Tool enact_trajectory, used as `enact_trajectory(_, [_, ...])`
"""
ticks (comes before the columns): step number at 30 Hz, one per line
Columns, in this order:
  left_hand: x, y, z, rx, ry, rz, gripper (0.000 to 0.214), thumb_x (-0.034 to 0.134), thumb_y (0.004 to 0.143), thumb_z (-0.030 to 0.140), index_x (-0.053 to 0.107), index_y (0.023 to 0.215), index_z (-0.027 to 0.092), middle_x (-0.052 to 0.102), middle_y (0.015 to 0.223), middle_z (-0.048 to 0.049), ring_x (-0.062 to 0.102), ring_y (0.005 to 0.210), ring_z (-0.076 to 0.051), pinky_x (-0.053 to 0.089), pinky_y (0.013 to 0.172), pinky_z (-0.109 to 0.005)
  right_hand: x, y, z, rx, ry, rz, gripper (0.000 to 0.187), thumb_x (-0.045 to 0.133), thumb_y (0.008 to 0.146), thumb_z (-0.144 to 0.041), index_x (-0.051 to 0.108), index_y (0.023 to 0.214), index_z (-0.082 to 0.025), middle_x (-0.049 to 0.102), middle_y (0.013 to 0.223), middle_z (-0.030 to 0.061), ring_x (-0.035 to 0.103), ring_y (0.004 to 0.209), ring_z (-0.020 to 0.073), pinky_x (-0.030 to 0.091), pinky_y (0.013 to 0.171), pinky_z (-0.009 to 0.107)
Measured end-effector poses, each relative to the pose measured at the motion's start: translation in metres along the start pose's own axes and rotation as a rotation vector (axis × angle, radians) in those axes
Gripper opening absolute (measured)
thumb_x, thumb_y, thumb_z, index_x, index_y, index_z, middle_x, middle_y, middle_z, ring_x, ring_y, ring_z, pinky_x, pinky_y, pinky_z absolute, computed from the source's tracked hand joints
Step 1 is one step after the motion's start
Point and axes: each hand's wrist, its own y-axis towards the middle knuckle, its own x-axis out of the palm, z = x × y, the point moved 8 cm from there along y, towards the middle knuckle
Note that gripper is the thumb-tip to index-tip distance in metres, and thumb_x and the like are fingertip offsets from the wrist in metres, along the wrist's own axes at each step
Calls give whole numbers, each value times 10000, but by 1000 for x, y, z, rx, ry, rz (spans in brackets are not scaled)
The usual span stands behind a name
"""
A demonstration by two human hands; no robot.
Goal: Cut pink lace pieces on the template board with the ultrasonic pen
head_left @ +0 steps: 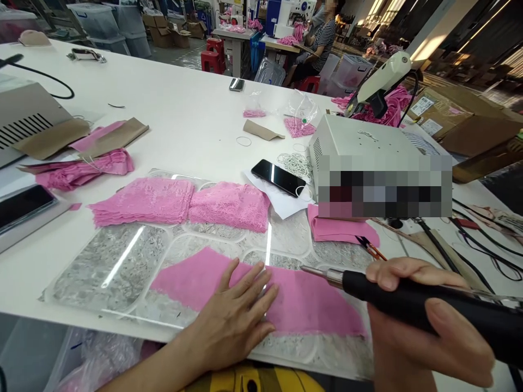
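Observation:
A flat pink fabric piece (310, 305) lies on a clear, shiny mat (118, 272) in front of me. My left hand (239, 307) rests on the fabric, palm down with its fingers spread. In my right hand (425, 305) is a black-handled tool (384, 291) with a thin metal tip, like a soldering iron, its tip over the fabric's upper edge; whether it touches I cannot tell. Behind the fabric, pink lace pieces form a left stack (143, 201) and a right stack (231, 207). Small orange-handled snips (371, 247) lie near my right hand, beside folded pink fabric (339, 224).
A grey box-shaped machine (368, 141) stands at the right, with black cables (437, 245) beside it. One phone (278, 177) lies on white paper behind the lace. Pink bundles (85, 169) and another machine (28, 120) are at the left. A seated person (322, 43) is in the background.

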Motion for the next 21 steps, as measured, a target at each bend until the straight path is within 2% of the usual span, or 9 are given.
enact_trajectory(6, [4, -2, 1, -3, 7, -19, 396, 482, 1010, 369, 566, 1317, 132, 590, 1386, -103, 443, 1377, -273, -32, 1228, -519, -9, -1, 5, 16, -18, -1, 161, 586, 658, -283, 638, 767, -176, 604, 704, 14, 497, 504, 129, 464, 493, 336])
enact_trajectory(16, [-1, 1, 0, -13, -21, -8, 373, 468, 1017, 347, 574, 1306, 136, 603, 1375, -92, 459, 1368, -261, -9, 1230, -503, -1, -5, 6, 16, -42, -48, 161, 596, 693, -290, 635, 811, -187, 605, 726, 7, 510, 548, 138, 484, 513, 333])
enact_trajectory(21, [-2, 0, -2, -31, -49, 37, 357, 464, 1016, 321, 576, 1308, 149, 614, 1362, -83, 444, 1380, -244, 15, 1234, -499, -1, -4, 7, 38, -41, -56, 135, 616, 707, -285, 637, 803, -193, 601, 724, 6, 519, 558, 137, 495, 528, 337])
